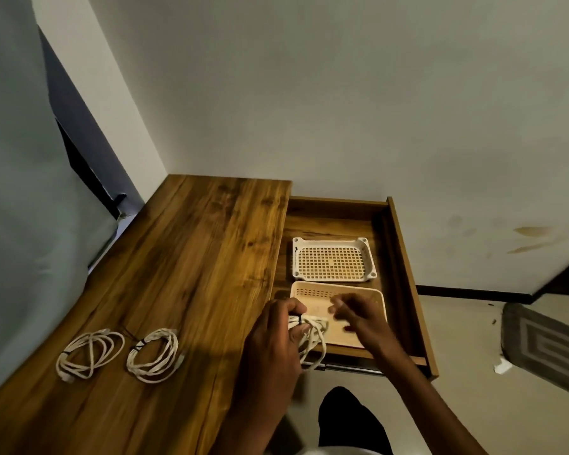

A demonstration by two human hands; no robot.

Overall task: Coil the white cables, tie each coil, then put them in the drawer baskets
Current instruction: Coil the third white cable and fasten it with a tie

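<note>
My left hand (276, 333) grips a coiled white cable (312, 339) with a black tie round it, held at the drawer's near left corner. My right hand (358, 315) hovers over the near cream basket (375, 295), fingers loosely spread and blurred, holding nothing. Behind it in the open drawer (404, 257) sits a white mesh basket (334, 259) with nothing in it. Two more tied white coils lie on the wooden desk: one on the left (89, 353) and one to its right (153, 354).
The wooden desk (194, 257) stands in a wall corner. The drawer sticks out to the right over the floor, where a patterned mat (542, 343) and a white scrap (503, 367) lie. A dark trouser leg (349, 418) shows below.
</note>
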